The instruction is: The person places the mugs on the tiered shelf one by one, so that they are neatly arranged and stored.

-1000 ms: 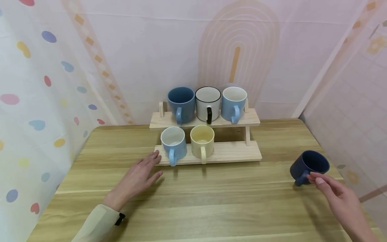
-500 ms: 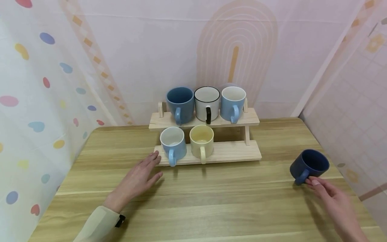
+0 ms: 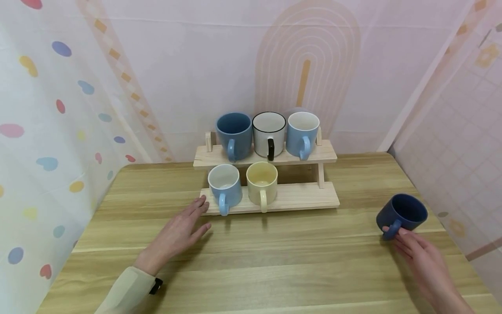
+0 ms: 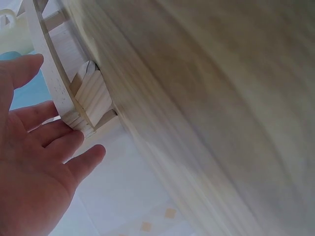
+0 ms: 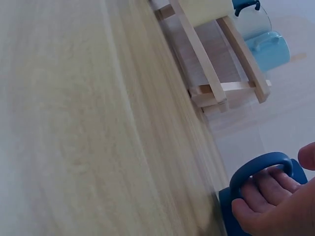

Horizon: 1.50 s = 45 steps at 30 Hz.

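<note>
At the table's right side stands a dark navy mug (image 3: 387,214), its handle turned toward the person. My right hand (image 3: 425,264) holds it by the handle; in the right wrist view, fingers (image 5: 269,189) pass through the handle loop (image 5: 258,163) and the thumb is apart from it. My left hand (image 3: 172,237), fingers extended, touches the left end of the two-tier wooden rack (image 3: 303,196). A light blue mug (image 3: 231,195) and a yellow mug (image 3: 256,192) stand on the rack's lower board. In the left wrist view, fingertips (image 4: 71,140) rest at the board's end.
Along the upper board stand a blue mug (image 3: 240,144), a white mug with black rim and handle (image 3: 262,141) and a light blue mug with white inside (image 3: 295,140). Bare board lies right of the yellow mug. A patterned cloth (image 3: 196,65) hangs behind the wooden table (image 3: 274,270).
My right hand has moved left and closer onto the navy mug's handle, its fingers now through the loop. The left hand and the rack have stayed in place.
</note>
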{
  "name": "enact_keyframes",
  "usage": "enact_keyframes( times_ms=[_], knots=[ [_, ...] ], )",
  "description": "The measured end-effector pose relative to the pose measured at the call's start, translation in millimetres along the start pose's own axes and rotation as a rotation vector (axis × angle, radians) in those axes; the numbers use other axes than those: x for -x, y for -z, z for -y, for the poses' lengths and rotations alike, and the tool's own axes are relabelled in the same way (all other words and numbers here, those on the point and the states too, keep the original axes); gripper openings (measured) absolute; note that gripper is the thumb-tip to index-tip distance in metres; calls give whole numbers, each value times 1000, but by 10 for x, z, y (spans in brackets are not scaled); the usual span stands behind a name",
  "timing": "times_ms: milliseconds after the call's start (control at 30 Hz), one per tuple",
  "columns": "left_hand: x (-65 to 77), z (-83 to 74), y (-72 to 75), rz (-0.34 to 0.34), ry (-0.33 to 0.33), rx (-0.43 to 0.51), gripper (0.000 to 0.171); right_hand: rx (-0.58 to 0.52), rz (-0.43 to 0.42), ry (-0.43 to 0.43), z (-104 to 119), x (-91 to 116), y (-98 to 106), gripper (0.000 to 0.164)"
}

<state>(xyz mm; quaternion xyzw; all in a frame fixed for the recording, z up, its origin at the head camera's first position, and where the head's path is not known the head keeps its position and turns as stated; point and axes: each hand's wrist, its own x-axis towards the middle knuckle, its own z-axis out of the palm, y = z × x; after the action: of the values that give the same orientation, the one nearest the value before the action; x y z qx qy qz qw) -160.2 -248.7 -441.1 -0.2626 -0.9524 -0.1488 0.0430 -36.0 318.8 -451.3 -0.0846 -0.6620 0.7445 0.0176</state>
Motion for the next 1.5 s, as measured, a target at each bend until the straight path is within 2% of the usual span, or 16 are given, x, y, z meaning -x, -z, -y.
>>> enact_keyframes(
  times_ms=[167, 400, 500, 600, 967, 1133, 1267, 1500],
  knots=[
    [-15, 2, 2, 17, 11, 21, 63, -103, 60, 11, 3, -49, -6, 28],
    [-44, -10, 16, 39, 16, 26, 63, -166, 0, -80, 19, -54, -13, 31],
    [-50, -13, 24, 42, 16, 25, 62, -138, -26, -124, 31, -56, -17, 31],
    [-51, -13, 22, 44, 18, 30, 62, -118, -45, -126, 24, -58, -21, 32],
    [-15, -15, 5, 28, 22, 27, 62, -100, -75, -11, -40, -30, -9, 27],
    [-6, -15, -1, 11, 9, 29, 61, -117, -55, 43, -49, -12, -13, 25],
    [-4, -15, 1, 0, -1, 31, 60, -124, -42, 89, -17, -12, -40, 25],
    [-4, -14, 15, 19, 20, 38, 61, -66, -40, 149, 93, -7, -102, 24]
  ],
)
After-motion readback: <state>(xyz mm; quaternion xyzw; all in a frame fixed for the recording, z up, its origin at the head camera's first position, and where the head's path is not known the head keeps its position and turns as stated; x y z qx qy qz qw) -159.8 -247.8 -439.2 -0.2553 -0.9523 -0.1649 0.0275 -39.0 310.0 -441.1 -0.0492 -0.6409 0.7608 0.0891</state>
